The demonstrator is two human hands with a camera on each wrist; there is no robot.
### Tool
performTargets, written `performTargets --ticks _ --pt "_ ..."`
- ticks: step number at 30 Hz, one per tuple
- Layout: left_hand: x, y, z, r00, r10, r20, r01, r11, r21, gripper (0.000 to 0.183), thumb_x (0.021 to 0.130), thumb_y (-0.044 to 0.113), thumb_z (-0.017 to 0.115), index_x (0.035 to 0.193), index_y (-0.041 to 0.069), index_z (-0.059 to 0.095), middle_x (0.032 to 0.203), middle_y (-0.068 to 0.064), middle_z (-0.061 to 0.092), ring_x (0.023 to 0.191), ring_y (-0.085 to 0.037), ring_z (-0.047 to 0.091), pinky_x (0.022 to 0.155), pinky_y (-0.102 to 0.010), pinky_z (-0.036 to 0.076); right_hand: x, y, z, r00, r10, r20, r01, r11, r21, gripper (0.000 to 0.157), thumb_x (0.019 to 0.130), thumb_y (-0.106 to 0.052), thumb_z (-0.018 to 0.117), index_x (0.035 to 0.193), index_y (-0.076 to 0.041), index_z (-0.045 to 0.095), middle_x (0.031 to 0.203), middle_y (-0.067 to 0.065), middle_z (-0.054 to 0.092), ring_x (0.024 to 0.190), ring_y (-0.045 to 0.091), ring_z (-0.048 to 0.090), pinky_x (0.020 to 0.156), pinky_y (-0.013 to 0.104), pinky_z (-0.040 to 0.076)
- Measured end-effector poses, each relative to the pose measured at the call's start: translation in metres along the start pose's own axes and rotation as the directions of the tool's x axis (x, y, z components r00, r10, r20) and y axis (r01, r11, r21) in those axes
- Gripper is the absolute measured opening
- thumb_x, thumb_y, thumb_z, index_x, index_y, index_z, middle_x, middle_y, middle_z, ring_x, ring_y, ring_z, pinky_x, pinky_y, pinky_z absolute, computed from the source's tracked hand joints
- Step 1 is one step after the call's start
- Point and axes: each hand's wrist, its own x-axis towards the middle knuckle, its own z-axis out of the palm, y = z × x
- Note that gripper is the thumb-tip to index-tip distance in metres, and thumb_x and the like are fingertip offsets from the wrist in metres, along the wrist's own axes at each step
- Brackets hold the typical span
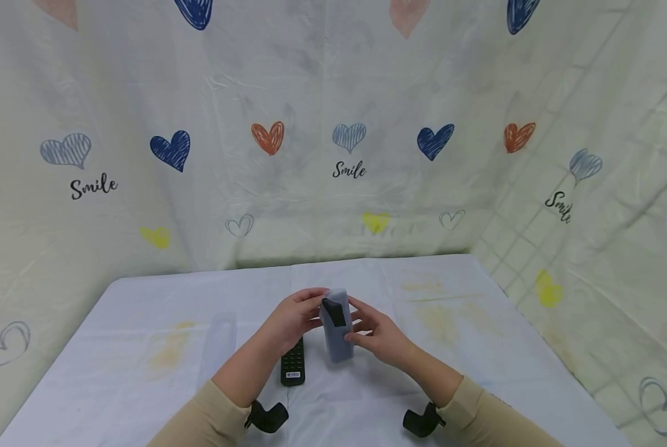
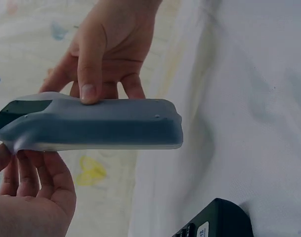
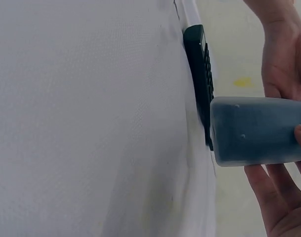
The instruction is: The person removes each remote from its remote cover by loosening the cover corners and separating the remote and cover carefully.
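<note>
Between both hands, above the table, is a dark remote control [image 1: 334, 312] mostly covered by a frosted translucent sleeve [image 1: 339, 347]. A bare dark patch of the remote shows at the sleeve's upper end. My left hand [image 1: 297, 318] pinches the sleeve's edge near that end, as the left wrist view shows. From the other side my right hand [image 1: 381, 335] holds the sleeved remote, thumb [image 2: 88, 89] on its face and fingers along the opposite side. A second black remote control [image 1: 293, 365] lies on the table, its upper end hidden behind my left hand.
A pale translucent strip [image 1: 220, 341] lies flat left of the hands. White cloth covers the table [image 1: 115, 347], with yellowish stains. A curtain with printed hearts [image 1: 300, 74] stands behind and to the sides. Black wrist cameras [image 1: 267, 417] sit at both cuffs.
</note>
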Motion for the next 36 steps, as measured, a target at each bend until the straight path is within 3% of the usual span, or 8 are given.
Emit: performTargets --ticks 4,11,19,22,29,36 --pt "-0.002 -0.001 0.002 0.995 0.087 -0.057 -0.083 0.995 0.063 0.037 0.100 0.023 0.060 0.135 0.011 0.060 0.122 -0.008 0.066 0.107 -0.023 0.066 0.095 -0.042 0.053 0.001 0.000 0.000 0.998 0.050 -0.034 -0.048 0.996 0.069 0.078 0.091 -0.012 0.073 0.157 -0.019 0.031 0.120 0.015 0.062 0.105 0.029 0.066 0.083 0.039 0.058" --pt "-0.006 -0.006 0.010 0.967 0.227 -0.116 -0.202 0.960 0.194 0.042 0.098 0.024 0.065 0.138 0.014 0.059 0.123 -0.008 0.066 0.106 -0.023 0.066 0.092 -0.044 0.054 0.002 0.004 -0.002 0.994 0.097 -0.052 -0.089 0.987 0.137 0.081 0.089 -0.011 0.074 0.157 -0.021 0.030 0.120 0.015 0.061 0.104 0.030 0.066 0.081 0.041 0.059" --pt "-0.007 -0.019 0.020 0.956 0.268 -0.122 -0.212 0.913 0.350 0.058 0.089 0.038 0.074 0.142 0.042 0.051 0.125 -0.002 0.063 0.113 -0.020 0.063 0.095 -0.046 0.052 0.002 0.001 0.000 0.994 0.093 -0.060 -0.083 0.984 0.158 0.082 0.090 -0.012 0.074 0.158 -0.020 0.028 0.121 0.018 0.060 0.103 0.029 0.066 0.080 0.040 0.059" --pt "-0.009 -0.020 0.023 0.946 0.293 -0.136 -0.223 0.897 0.383 0.056 0.089 0.038 0.074 0.139 0.046 0.052 0.124 0.000 0.062 0.114 -0.020 0.061 0.093 -0.045 0.053 0.002 0.002 0.001 0.994 0.087 -0.067 -0.075 0.984 0.160 0.081 0.090 -0.011 0.073 0.158 -0.018 0.028 0.121 0.018 0.060 0.103 0.030 0.066 0.080 0.039 0.059" --pt "-0.008 -0.016 0.026 0.937 0.318 -0.142 -0.242 0.889 0.388 0.051 0.091 0.032 0.074 0.139 0.035 0.057 0.122 -0.003 0.062 0.111 -0.022 0.062 0.088 -0.042 0.056 0.002 -0.001 -0.002 0.995 0.053 -0.082 -0.041 0.989 0.143 0.079 0.091 -0.011 0.073 0.157 -0.019 0.030 0.127 0.020 0.058 0.107 0.031 0.065 0.082 0.038 0.058" --pt "-0.008 -0.015 0.027 0.935 0.316 -0.164 -0.218 0.871 0.440 0.049 0.091 0.033 0.073 0.137 0.037 0.058 0.127 0.000 0.061 0.114 -0.023 0.060 0.089 -0.049 0.053 0.007 -0.018 -0.012 0.970 0.000 -0.242 0.025 0.995 0.101 0.062 0.091 -0.016 0.073 0.147 -0.027 0.048 0.124 0.015 0.063 0.100 0.028 0.069 0.078 0.033 0.059"
